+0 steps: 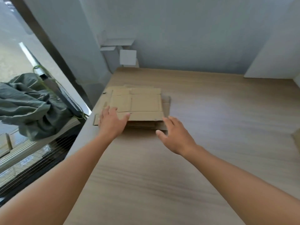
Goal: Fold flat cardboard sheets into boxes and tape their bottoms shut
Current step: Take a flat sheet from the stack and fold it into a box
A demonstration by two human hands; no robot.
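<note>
While left hand (112, 122) rests on cardboard sheets (142, 103), right hand (175, 135) is beside them.

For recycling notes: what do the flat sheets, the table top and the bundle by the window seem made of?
Flat sheets: matte brown cardboard; cut flaps and crease lines show. Table top: pale wood or wood-look laminate, faint sheen, grain streaks. Bundle: grey-green cloth, probably; soft crumpled folds, though thin plastic is possible.

A loose stack of flat brown cardboard sheets (138, 104), creased and die-cut, lies unfolded near the tabletop's (211, 111) far-left edge.
</note>
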